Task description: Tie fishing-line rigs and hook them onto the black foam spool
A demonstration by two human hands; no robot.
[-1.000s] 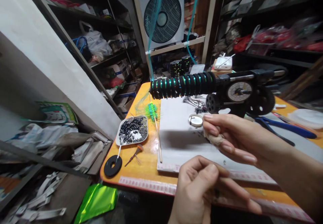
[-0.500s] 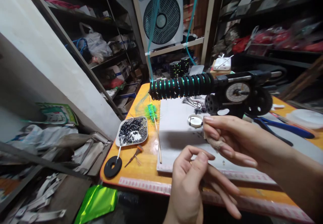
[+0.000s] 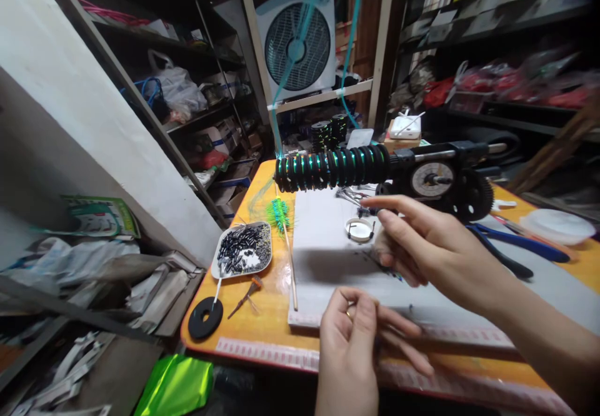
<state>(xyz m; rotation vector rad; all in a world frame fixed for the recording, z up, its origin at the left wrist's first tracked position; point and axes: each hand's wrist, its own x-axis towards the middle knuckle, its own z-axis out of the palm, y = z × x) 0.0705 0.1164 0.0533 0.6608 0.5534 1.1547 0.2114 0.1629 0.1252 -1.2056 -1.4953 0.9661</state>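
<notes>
My left hand (image 3: 351,341) hovers over the table's front edge, its thumb and forefinger pinched together and the other fingers reaching right. Whatever lies in that pinch is hidden. My right hand (image 3: 426,244) is above the white board (image 3: 328,285), forefinger stretched forward and the other fingers curled. A pale scrap seems to show under its thumb, too unclear to name. Just left of its fingertips sits a small round white dish (image 3: 360,231) with black bits on its rim. Behind the hands, a horizontal black coil-like rod (image 3: 332,167) wound with shiny green strands extends from a geared device (image 3: 434,180).
On the left are a white tray (image 3: 266,260) of small black pieces, a black ring (image 3: 193,322), a thin orange-tipped tool (image 3: 244,296) and a green bristle brush (image 3: 280,215). Blue-handled pliers (image 3: 525,241) lie right. A box fan (image 3: 297,47) stands behind.
My right hand has turned, its forefinger now extended forward; the beige scrap at its fingers is mostly hidden. The left hand stays pinched, slightly lower. The view has shifted slightly.
</notes>
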